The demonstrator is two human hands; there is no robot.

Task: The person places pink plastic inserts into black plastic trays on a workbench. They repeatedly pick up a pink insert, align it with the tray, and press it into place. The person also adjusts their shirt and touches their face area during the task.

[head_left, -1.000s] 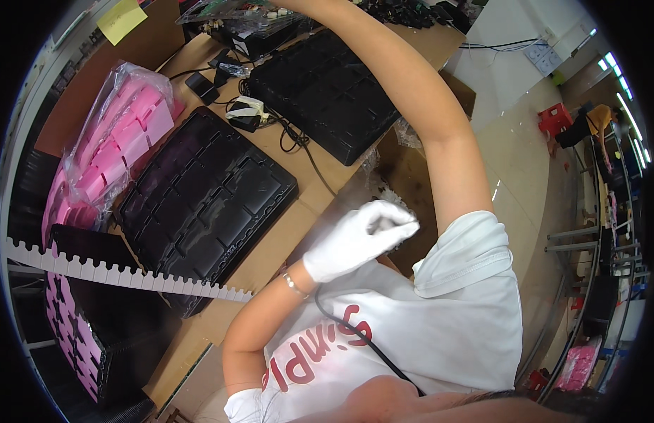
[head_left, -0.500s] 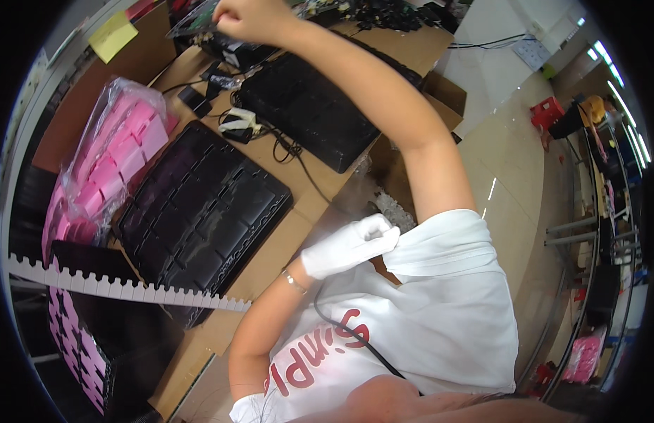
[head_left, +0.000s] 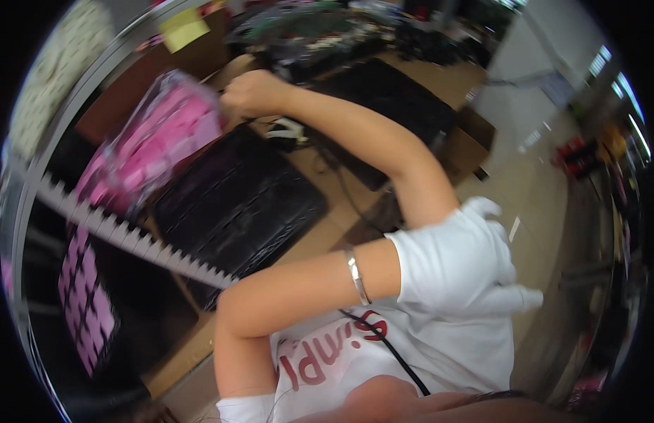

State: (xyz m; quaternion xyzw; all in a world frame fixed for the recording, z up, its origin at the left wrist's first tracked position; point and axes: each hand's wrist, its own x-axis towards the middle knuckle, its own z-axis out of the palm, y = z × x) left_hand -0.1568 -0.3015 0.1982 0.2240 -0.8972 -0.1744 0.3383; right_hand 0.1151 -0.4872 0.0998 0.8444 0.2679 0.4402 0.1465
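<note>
My left hand (head_left: 454, 261), in a white glove, reaches across my chest to my right upper arm. It lies over the white sleeve with its fingers apart, slightly blurred. My bare right hand (head_left: 255, 93) is stretched out over the bench, closed in a fist. What it holds, if anything, I cannot make out. It hovers just above the far corner of a black ridged plastic tray (head_left: 270, 190), between a pink stack in clear plastic wrap (head_left: 175, 134) and a small white-and-black item (head_left: 288, 132).
Another black tray (head_left: 390, 106) lies farther right, beside an open cardboard box (head_left: 468, 144). Dark tangled parts (head_left: 313, 35) are heaped at the back. A toothed grey strip (head_left: 130, 236) crosses at left, near a black-and-pink panel (head_left: 87, 303). A dark cable (head_left: 352, 194) runs along the bench.
My left hand has moved right, from a pinch at the sleeve's edge to spread fingers over the sleeve. My right fist has come nearer and left over the bench. The view has shifted.
</note>
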